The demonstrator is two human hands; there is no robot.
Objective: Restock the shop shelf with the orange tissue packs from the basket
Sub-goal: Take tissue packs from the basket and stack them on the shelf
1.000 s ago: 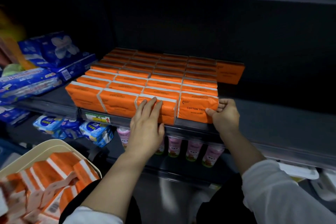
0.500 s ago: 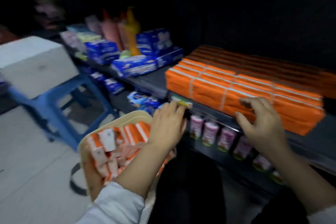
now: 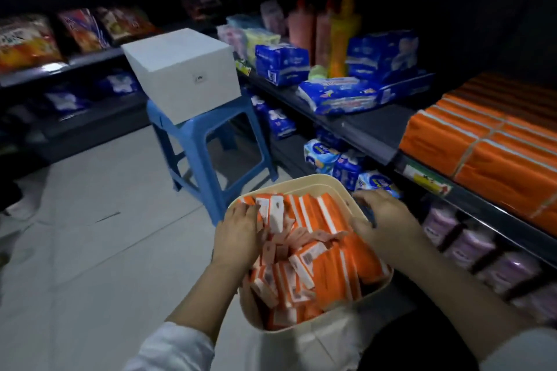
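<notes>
A cream plastic basket [image 3: 304, 187] sits low in the view at about 6 o'clock, packed with orange tissue packs [image 3: 334, 256] lying jumbled, many showing their white end flaps. The left hand [image 3: 238, 235] rests inside the basket at its 9 o'clock side, its fingers [image 3: 250, 214] spread and pressed down onto the packs; whether they have closed around any one pack cannot be told. The right hand [image 3: 382, 220] is at the basket's 2 o'clock rim, fingers curled loosely over the edge and the packs just under it, and no pack is visibly clamped in it. Both forearms come in from the bottom edge, with white sleeves [image 3: 177, 346] at the elbows. At 3 o'clock the dark shop shelf [image 3: 367, 135] carries neat rows of orange tissue packs already stacked [image 3: 488, 141], with a price label [image 3: 426, 181] on the shelf lip in front of them. Further along that shelf toward 1 o'clock lie blue wrapped packs [image 3: 340, 93] and, behind them, red and yellow squeeze bottles [image 3: 324, 33]. Below the stacked rows, at 4 o'clock, a lower shelf holds pale purple packs [image 3: 470, 247]. At 11 o'clock a white box [image 3: 180, 72] stands on a blue plastic stool [image 3: 208, 141] on the pale floor [image 3: 90, 235]. Far at 10 o'clock, snack bags [image 3: 27, 39] line another shelf.
</notes>
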